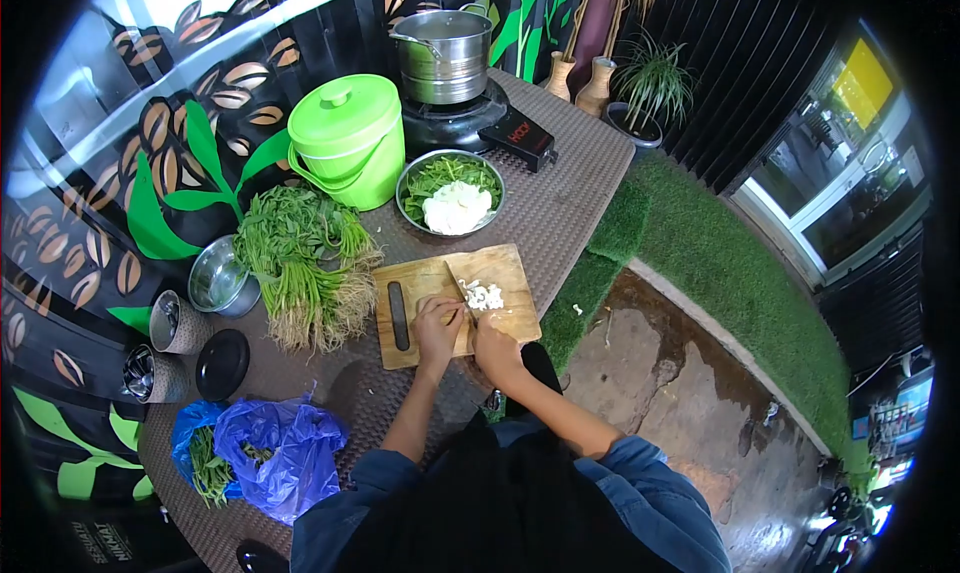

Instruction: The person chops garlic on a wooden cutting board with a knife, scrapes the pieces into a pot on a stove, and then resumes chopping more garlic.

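A wooden cutting board point(515, 263) lies near the table's front edge, with a slot near its left side. My right hand point(495, 351) is wrapped round a knife point(457, 279), whose thin blade points away from me across the board. Just left of the blade, my left hand point(437, 328) has its fingers bent and pressed together on the board. Whatever it pinches is hidden. Finely chopped white pieces point(484, 295) lie heaped to the right of the blade. Beyond the board sits a metal bowl point(402, 201) with cut green leaves point(440, 176) and a white heap point(457, 209) inside.
Left of the board lies a big bunch of rooted greens point(310, 243). Behind stand a lidded green bucket point(350, 138) and a steel pot point(445, 63) on a black burner point(450, 126). A glass bowl point(222, 278), black lid point(222, 365) and blue plastic bags point(285, 453) are further left.
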`<control>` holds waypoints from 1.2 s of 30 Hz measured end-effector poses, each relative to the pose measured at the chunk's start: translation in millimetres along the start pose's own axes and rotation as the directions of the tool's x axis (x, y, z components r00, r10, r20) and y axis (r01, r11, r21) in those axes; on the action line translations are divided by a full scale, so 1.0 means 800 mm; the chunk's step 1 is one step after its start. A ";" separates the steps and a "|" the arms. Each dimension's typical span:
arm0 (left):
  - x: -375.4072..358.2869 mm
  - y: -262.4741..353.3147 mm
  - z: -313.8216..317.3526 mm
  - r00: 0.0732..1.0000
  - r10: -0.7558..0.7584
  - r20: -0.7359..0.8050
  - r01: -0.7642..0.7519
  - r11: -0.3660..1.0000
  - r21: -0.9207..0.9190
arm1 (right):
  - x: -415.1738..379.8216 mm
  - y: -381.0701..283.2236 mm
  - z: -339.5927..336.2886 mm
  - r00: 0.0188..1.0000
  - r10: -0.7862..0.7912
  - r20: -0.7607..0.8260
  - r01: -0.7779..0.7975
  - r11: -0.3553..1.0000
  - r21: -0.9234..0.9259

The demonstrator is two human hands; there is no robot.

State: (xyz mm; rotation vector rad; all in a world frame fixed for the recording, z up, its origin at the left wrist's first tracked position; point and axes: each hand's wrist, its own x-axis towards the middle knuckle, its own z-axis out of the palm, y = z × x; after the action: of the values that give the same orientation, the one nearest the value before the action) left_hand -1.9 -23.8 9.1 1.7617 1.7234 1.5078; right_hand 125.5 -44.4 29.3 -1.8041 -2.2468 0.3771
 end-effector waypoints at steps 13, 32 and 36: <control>-0.001 0.004 0.003 0.998 0.044 -0.035 -0.043 0.998 0.051 | -0.054 0.029 -0.042 0.979 -0.026 0.201 0.016 0.999 0.049; -0.002 0.023 0.007 0.998 0.066 -0.014 -0.064 0.989 0.131 | -0.048 0.094 -0.082 0.994 0.106 0.037 -0.112 0.929 0.353; 0.004 0.023 0.008 0.987 0.158 0.014 -0.158 0.970 0.182 | -0.039 0.089 -0.068 0.990 0.116 0.083 -0.129 0.974 0.183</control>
State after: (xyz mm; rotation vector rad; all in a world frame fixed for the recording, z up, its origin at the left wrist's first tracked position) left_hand 12.7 -23.2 22.0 2.0344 1.8111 1.4499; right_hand 215.8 -57.6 54.9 -1.8605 -2.0704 0.6648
